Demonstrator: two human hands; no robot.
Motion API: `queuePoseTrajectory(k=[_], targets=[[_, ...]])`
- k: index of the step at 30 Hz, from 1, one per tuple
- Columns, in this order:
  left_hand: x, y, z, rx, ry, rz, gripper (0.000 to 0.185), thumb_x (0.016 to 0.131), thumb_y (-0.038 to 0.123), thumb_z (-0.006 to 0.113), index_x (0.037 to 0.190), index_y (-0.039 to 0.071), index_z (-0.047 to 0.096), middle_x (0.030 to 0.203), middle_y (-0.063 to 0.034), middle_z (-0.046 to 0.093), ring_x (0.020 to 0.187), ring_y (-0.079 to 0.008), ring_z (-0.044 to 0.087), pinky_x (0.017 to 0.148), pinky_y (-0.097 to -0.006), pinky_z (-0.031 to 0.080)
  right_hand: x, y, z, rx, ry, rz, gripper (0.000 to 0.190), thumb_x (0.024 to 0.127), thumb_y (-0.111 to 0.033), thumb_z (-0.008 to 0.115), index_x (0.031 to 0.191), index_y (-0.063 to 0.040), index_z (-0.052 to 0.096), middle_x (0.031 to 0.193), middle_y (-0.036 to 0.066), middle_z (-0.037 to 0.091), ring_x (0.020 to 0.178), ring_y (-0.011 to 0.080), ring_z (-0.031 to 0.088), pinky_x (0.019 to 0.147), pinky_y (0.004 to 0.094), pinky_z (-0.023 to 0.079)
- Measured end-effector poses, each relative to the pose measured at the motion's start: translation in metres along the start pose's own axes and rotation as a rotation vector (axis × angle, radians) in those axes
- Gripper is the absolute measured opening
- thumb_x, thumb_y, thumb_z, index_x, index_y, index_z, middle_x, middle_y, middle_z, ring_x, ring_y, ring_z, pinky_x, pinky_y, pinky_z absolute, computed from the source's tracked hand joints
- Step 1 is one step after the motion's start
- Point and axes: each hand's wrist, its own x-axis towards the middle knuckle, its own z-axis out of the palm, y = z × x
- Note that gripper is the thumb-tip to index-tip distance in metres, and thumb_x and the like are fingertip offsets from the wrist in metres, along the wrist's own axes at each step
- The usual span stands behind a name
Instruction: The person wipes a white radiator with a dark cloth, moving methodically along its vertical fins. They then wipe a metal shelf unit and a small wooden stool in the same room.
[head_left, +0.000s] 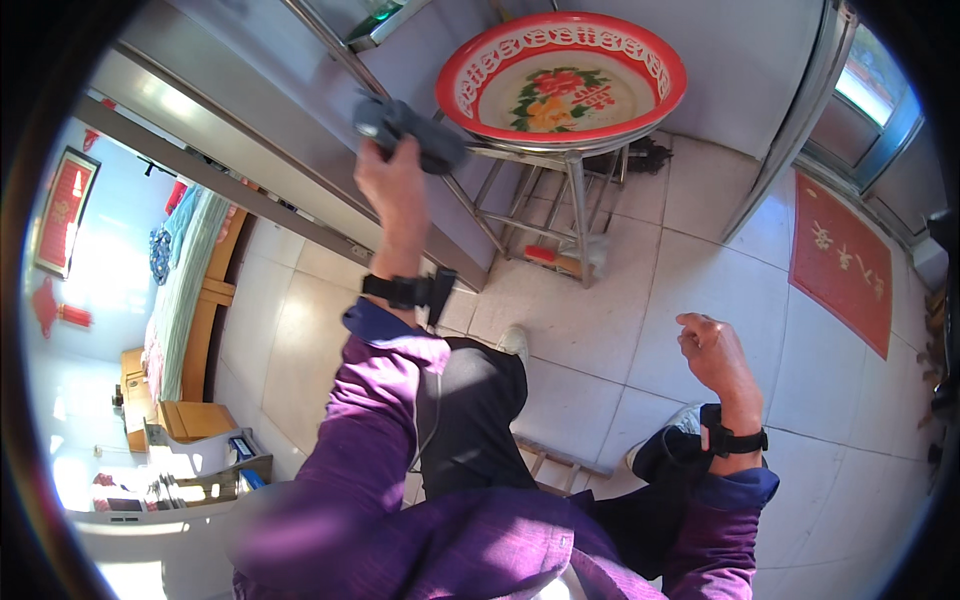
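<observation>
My left hand (394, 180) is raised on the left and grips a dark grey, soft-looking bundle (420, 135), perhaps folded cloth; motion blur hides its exact kind. That bundle is held just left of an enamel washbasin (559, 79) with a red rim and painted flowers. The basin rests on a metal washstand (576, 187). Low on the right, my right hand (711, 352) hovers over the floor with its fingers curled in and nothing seen in them. Both wrists wear black straps.
A red doormat (844, 262) bearing writing lies by the doorway at right. On the stand's bottom shelf sits a red-and-tan item (555, 259). A wooden frame (564, 459) shows between my legs. Left, beyond a door frame (285, 195), stands a bed (176, 292).
</observation>
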Motion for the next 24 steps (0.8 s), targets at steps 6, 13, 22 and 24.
queuePoseTrajectory(k=[6,13,22,24], targets=[[0.089,0.040,-0.021,0.611,0.090,0.621,0.033,0.084,0.010,0.066,0.117,0.010,0.068,0.097,-0.0139,0.066,0.088,-0.0324,0.067,0.079,-0.0419,0.054,0.002,-0.004,0.003,-0.035,0.004,-0.038,0.027,0.086,-0.003,0.064,0.112,0.001,0.070,0.093,0.021,0.073,0.085,0.0364,0.071,0.078,0.0406,0.056],[0.062,-0.042,-0.009,0.764,-0.196,0.630,0.043,0.081,0.006,0.069,0.122,0.019,0.070,0.109,-0.0110,0.064,0.104,-0.0342,0.065,0.087,-0.0441,0.054,-0.002,0.001,0.005,-0.039,-0.065,0.009,0.028,0.085,-0.004,0.064,0.112,0.000,0.070,0.098,0.021,0.072,0.088,0.0381,0.069,0.080,0.0437,0.056],[0.008,-0.110,-0.009,0.593,-0.221,0.369,0.045,0.080,0.008,0.069,0.125,0.013,0.061,0.114,-0.0182,0.063,0.103,-0.0411,0.065,0.087,-0.0484,0.053,0.005,0.003,0.012,-0.069,-0.090,0.000,0.028,0.085,-0.005,0.066,0.112,-0.001,0.070,0.097,0.020,0.072,0.089,0.0379,0.069,0.079,0.0442,0.056],[0.006,-0.120,-0.010,0.598,-0.214,0.291,0.044,0.080,0.010,0.070,0.123,0.011,0.060,0.113,-0.0191,0.064,0.103,-0.0421,0.064,0.087,-0.0484,0.053,0.008,0.002,0.015,-0.079,-0.101,-0.001,0.028,0.085,-0.004,0.066,0.113,-0.001,0.070,0.097,0.020,0.072,0.089,0.0379,0.069,0.080,0.0442,0.056]])
